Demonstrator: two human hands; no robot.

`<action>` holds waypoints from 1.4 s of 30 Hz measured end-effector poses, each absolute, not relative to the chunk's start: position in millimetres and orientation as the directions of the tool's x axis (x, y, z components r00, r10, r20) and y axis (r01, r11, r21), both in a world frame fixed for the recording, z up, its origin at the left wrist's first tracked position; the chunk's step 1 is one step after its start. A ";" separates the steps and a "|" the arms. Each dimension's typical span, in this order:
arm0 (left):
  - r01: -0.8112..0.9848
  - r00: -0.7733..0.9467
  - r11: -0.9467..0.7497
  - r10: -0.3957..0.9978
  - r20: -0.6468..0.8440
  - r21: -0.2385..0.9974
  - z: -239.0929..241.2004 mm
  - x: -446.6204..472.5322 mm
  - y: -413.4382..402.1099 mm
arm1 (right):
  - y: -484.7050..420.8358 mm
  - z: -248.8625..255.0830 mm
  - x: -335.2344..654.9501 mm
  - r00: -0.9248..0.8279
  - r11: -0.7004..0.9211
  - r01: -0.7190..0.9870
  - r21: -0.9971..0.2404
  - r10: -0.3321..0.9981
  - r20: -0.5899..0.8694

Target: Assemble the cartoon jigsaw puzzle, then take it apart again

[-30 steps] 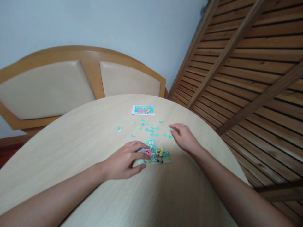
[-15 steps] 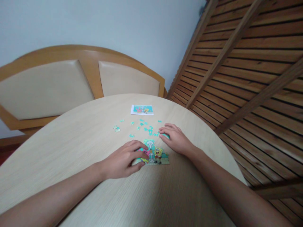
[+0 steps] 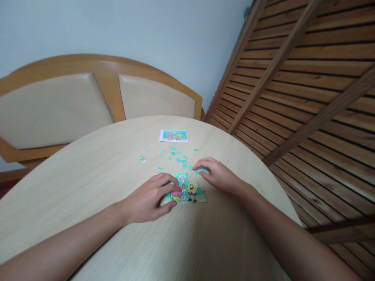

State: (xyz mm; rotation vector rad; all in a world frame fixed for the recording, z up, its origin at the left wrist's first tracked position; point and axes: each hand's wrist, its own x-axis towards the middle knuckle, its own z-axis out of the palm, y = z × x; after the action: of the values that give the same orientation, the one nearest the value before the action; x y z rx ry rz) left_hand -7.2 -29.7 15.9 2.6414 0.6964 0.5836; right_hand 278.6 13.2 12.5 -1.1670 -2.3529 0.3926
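A: Surroundings, quick; clock centred on the puzzle, twelve pointing away from the wearer?
B: Round pale-wood table [image 3: 137, 246] under everything; arched tan wooden bench back with cream padded panels [image 3: 101, 97] beyond the rim at eleven; brown wooden slatted screen [image 3: 301, 97] at two; pale blue wall [image 3: 164, 35] behind at twelve.
A: On the tabletop?
B: Part-built flat rectangular cartoon puzzle [image 3: 191, 193], near the middle, between the hands; small loose teal jigsaw pieces [image 3: 184, 162] spread from ten round to one; paler cluster [image 3: 141, 159] at ten; white-edged rectangular picture card [image 3: 174, 136] flat at twelve, a touch towards eleven.
A: Anything in the way?
B: Bare left hand [image 3: 154, 198] at nine, covering the puzzle's left end; fingers spread and bent, thumb apart, not clenched; bare right hand [image 3: 213, 171] at two, curled low over teal pieces, hiding some; can't tell if it's pinching one.
A: Puzzle orientation?
B: Long axis nine to three; taller column juts to twelve at mid-length; figures' heads at twelve, feet at six; card lies with its long side the same way.
A: Labels?
B: SpongeBob characters on both puzzle and card; pale marks along the card's top too small to read.
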 end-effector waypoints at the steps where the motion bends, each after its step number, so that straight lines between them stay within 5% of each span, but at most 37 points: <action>1: 0.387 0.794 -0.820 0.528 0.300 0.421 16.2 -7.3 -29.9 | 12.4 13.0 277.9 -0.510 0.587 0.666 -0.461 0.809 0.292; 24: 0.390 0.795 -0.821 0.529 0.297 0.418 15.9 -6.1 -29.7 | 11.6 4.6 277.4 -0.428 0.494 0.729 -0.473 0.869 0.249; 42: 0.392 0.799 -0.817 0.530 0.283 0.423 16.2 -6.3 -29.8 | 1.4 16.9 261.1 -0.496 0.521 0.585 -0.622 0.836 0.234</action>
State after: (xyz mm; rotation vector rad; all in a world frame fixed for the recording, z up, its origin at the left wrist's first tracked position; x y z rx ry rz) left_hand -6.3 -29.8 16.2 2.6425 0.7008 0.5609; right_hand 261.1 1.4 16.9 -1.1561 -2.2474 0.6452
